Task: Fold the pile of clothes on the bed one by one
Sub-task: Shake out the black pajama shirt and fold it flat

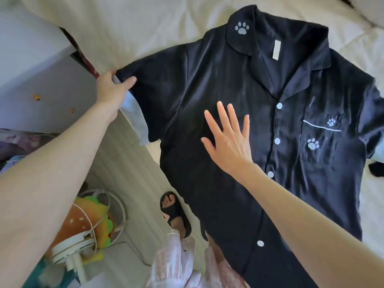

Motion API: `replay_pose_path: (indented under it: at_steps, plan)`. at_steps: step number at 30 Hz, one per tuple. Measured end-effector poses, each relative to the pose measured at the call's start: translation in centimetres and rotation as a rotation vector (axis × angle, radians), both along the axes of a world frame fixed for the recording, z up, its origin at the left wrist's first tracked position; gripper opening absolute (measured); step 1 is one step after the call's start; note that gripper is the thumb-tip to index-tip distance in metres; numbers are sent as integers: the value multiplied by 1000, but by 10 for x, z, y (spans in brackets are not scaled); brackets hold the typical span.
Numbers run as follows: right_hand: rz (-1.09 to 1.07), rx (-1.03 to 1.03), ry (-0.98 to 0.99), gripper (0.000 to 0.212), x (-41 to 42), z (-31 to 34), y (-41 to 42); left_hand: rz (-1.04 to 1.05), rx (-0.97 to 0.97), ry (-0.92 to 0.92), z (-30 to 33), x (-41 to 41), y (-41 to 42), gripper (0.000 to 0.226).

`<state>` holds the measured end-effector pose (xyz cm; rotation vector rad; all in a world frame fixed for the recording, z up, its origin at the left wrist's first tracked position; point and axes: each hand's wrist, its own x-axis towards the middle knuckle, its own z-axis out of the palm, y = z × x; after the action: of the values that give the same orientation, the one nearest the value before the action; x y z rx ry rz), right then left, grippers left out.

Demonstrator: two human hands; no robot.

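Observation:
A dark navy short-sleeved pyjama shirt (239, 96) lies spread front-up on the white bed (145, 23), buttoned, with white paw prints on the collar and chest pocket. My left hand (113, 88) pinches the end of its left sleeve at the bed's edge. My right hand (227, 140) rests flat on the shirt's front, fingers spread, left of the button row. The shirt's hem hangs over the bed's near edge.
A small dark piece of cloth (376, 169) lies on the bed at the right edge. Beside the bed, on the pale floor (124, 163), are my slippered foot (174, 213), a burger-shaped cushion (87, 221) and a white stand with cables (72, 246).

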<state>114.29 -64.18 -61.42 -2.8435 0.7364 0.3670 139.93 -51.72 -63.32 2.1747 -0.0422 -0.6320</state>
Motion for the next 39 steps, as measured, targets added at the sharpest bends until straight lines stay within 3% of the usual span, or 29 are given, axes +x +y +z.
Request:
replay_pose_path:
  at_steps: [2,3,5,8,11,14,16,18,20,22,24,27,29,33,39]
  plan:
    - [44,-11,1,62,10,0,-2,44,-54,15,1,9,9,26]
    - [72,-13,21,63,15,0,-2,62,-71,14,4,12,13,27]
    - [110,1,87,64,27,-2,-2,52,-101,3,12,20,18,50]
    - [111,40,208,64,39,-5,-2,-9,-72,-81,28,29,15,53]
    - [43,156,127,57,43,5,-4,-120,21,-233,50,23,3,52]
    - [-398,537,-213,40,38,27,-7,-190,-32,-348,77,-14,-23,38]
    - [-845,910,-438,30,29,46,-14,-276,-107,-247,90,-59,-50,17]
    - [-1186,1202,-561,31,14,59,-24,-528,-135,-105,99,-110,-74,45]
    - [-1316,1251,-565,38,-2,62,-35,-796,-131,97,100,-152,-84,61]
    - [-1301,1099,-466,37,-11,59,-41,-845,-116,120,89,-171,-78,53]
    - [-1206,838,-350,39,-12,51,-48,-695,-87,-46,73,-168,-60,38]
    - [-907,413,-248,46,2,45,-63,-443,17,-197,43,-149,-26,26]
    - [-699,281,-219,45,23,42,-73,-371,70,-168,24,-141,-10,24]
    - [-500,348,-126,45,84,31,-95,-281,22,-56,-1,-146,-4,27]
    - [-683,716,-41,40,139,25,-113,-133,-127,-50,-11,-143,-2,18]
